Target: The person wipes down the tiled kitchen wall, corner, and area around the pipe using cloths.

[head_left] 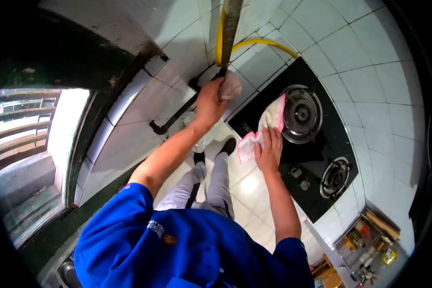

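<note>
My left hand [211, 103] is closed on a wadded pale cloth [231, 86], right at the lower end of the upright pipe [231, 36]. The wad looks whitish with a faint pink tint, and my fingers hide part of it. My right hand [269, 152] grips a white cloth with pink edging [270, 115] at the near edge of the black gas stove [297, 156]. One end of this cloth reaches the rim of the larger burner [301, 113]; the other hangs past the stove edge.
A yellow hose [266, 42] runs behind the pipe to the stove. A dark pipe [177, 114] slants along the tiled wall at left, near a clear plastic bag [183, 126]. The smaller burner [335, 177] and stove knobs [300, 177] lie right. A cluttered tray [365, 249] stands lower right.
</note>
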Motion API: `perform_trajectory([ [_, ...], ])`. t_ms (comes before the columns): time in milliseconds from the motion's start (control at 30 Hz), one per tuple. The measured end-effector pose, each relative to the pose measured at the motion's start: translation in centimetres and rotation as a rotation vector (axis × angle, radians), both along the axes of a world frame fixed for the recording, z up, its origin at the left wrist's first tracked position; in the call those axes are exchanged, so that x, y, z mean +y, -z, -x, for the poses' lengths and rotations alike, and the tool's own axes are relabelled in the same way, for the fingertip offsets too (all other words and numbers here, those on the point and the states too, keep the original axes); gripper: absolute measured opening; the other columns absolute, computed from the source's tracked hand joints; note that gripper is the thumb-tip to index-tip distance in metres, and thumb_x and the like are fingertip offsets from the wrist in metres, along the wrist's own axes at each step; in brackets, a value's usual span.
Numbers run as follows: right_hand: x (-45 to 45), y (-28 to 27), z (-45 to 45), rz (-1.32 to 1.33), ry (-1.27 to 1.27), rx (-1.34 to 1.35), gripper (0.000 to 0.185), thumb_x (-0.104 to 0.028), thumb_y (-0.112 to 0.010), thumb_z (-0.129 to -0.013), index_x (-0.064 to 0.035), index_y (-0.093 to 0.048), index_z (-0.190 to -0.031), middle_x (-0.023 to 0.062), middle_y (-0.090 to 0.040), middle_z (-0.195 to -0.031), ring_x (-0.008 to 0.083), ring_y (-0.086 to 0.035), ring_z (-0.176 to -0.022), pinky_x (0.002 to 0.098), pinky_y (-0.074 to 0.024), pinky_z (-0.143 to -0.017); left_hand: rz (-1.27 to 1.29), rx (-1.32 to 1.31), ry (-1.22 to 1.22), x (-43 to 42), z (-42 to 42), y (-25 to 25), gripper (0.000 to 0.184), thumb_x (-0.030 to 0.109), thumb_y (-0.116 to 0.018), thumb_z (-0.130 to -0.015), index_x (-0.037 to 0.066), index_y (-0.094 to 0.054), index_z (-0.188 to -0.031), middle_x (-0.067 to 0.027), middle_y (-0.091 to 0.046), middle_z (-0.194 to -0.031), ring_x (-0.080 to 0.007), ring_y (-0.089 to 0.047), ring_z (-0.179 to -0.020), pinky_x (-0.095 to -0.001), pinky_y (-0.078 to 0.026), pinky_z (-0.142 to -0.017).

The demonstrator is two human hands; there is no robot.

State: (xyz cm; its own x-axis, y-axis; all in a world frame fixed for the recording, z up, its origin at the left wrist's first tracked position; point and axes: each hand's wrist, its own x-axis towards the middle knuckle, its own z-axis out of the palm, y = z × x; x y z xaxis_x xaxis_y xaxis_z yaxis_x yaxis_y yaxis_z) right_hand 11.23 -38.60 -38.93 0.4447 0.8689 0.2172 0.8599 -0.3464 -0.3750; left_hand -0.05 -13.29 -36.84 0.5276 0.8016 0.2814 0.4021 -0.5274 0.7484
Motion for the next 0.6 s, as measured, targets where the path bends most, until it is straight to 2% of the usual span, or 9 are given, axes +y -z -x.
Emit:
perform_trajectory([
  [67,-0.1,0.0,-0.2,-0.002,-0.008,0.026,0.059,-0.025,-0.067,-0.084,-0.004,-0.051,-0.137,0.0209,-0.051,-0.138,0.0424,-0.044,-0.133,0.0566,-0.0339,-0.113,-0.117,0.005,0.038,0.3,-1.6,2.4,0.052,0.019,-0.076,-0.077,0.008,-0.06,-0.125,-0.0133,-0.065,-0.114,-0.036,-0.061,-0.106,-0.0444,-0.049,-0.09],
  [133,-0.1,-0.1,-0.4,-0.017,-0.017,0.039,0.059,-0.024,-0.067,-0.084,-0.0047,-0.052,-0.137,0.0205,-0.051,-0.138,0.0423,-0.045,-0.132,0.0561,-0.035,-0.111,-0.238,0.315,0.165,-0.4,-2.2,3.9,0.049,0.026,-0.075,-0.078,0.011,-0.062,-0.123,-0.013,-0.065,-0.117,-0.0371,-0.061,-0.106,-0.045,-0.049,-0.091],
  [167,-0.1,0.1,-0.5,-0.018,-0.013,0.049,0.057,-0.026,-0.067,-0.084,-0.0052,-0.053,-0.135,0.0201,-0.052,-0.138,0.042,-0.046,-0.131,0.0558,-0.0358,-0.11,-0.124,0.275,0.188,-0.7,-2.4,4.2,0.052,0.027,-0.077,-0.076,0.014,-0.065,-0.125,-0.0142,-0.065,-0.117,-0.0376,-0.058,-0.115,-0.0507,-0.046,-0.098],
  [200,-0.1,0.2,-0.7,-0.018,-0.016,0.058,0.057,-0.026,-0.067,-0.084,-0.0052,-0.053,-0.135,0.0201,-0.052,-0.138,0.042,-0.046,-0.131,0.0558,-0.0358,-0.11,-0.124,0.284,0.186,-0.6,-2.6,4.7,0.052,0.027,-0.077,-0.076,0.014,-0.065,-0.125,-0.0142,-0.065,-0.117,-0.0376,-0.058,-0.115,-0.0507,-0.046,-0.098],
  [267,-0.3,0.3,-0.8,-0.033,-0.022,0.043,0.055,-0.029,-0.067,-0.085,-0.0059,-0.055,-0.134,0.0193,-0.052,-0.137,0.0414,-0.046,-0.131,0.0559,-0.0362,-0.11,0.04,0.442,0.307,-0.3,-2.6,5.2,0.045,0.027,-0.076,-0.079,0.014,-0.068,-0.122,-0.0144,-0.068,-0.113,-0.0371,-0.061,-0.112,-0.0493,-0.048,-0.095],
  [333,-0.2,0.3,-0.9,0.001,-0.008,0.075,0.054,-0.032,-0.066,-0.086,-0.0067,-0.056,-0.133,0.0186,-0.052,-0.138,0.0408,-0.045,-0.132,0.0564,-0.0354,-0.11,0.147,0.38,0.302,-0.1,-2.7,6.2,0.039,0.028,-0.074,-0.083,0.014,-0.069,-0.119,-0.0174,-0.07,-0.108,-0.0376,-0.064,-0.105,-0.0477,-0.051,-0.09],
  [400,-0.3,0.2,-0.9,0.004,-0.012,0.096,0.052,-0.033,-0.066,-0.087,-0.0075,-0.057,-0.132,0.0181,-0.053,-0.138,0.0406,-0.045,-0.132,0.0569,-0.034,-0.111,0.322,0.689,0.468,0.5,-3.4,4.3,0.035,0.028,-0.071,-0.087,0.011,-0.068,-0.117,-0.0203,-0.07,-0.105,-0.0377,-0.066,-0.101,-0.0466,-0.053,-0.087],
  [467,-0.4,0.3,-1.0,0.002,-0.011,0.124,0.052,-0.034,-0.066,-0.088,-0.0081,-0.057,-0.132,0.018,-0.053,-0.138,0.0406,-0.045,-0.133,0.057,-0.0327,-0.111,0.311,0.657,0.518,1.2,-3.7,6.7,0.031,0.028,-0.069,-0.088,0.01,-0.068,-0.113,-0.0197,-0.07,-0.104,-0.0378,-0.067,-0.099,-0.0465,-0.053,-0.085],
  [600,-0.4,0.4,-1.0,0.0,-0.01,0.13,0.051,-0.035,-0.065,-0.089,-0.0089,-0.057,-0.131,0.0177,-0.053,-0.139,0.0404,-0.045,-0.133,0.0567,-0.0327,-0.111,0.408,0.371,0.494,1.5,-4.9,9.2,0.029,0.023,-0.068,-0.088,0.008,-0.066,-0.113,-0.0192,-0.069,-0.102,-0.0382,-0.066,-0.097,-0.0464,-0.052,-0.084],
])
